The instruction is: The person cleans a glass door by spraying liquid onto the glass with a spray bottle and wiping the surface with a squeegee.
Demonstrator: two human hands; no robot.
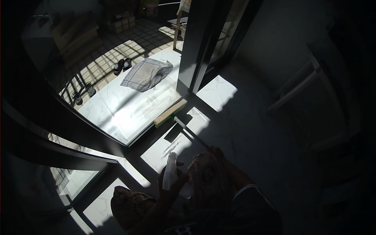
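Note:
My left hand [178, 181] is wrapped around a white spray bottle [170, 172], held upright in front of my knees. My right hand [216, 152] grips the handle of a squeegee [170, 112] beside my right knee. Its wide, pale yellow, sponge-like head has a green edge and lies at the dark door threshold [135, 143]. A green collar joins the head to the pale handle. Just short of the threshold, a white wet-looking streak [171, 148] marks the sunlit floor tile. Deep shadow hides most finger detail on both hands.
A checked cloth [147, 74] lies on the white marble step outside, with dark sandals [122, 65] beyond it. A dark door frame [197, 47] rises at the right of the opening, and a curved glass panel stands left. A pale frame-like object [293, 88] is in shadow.

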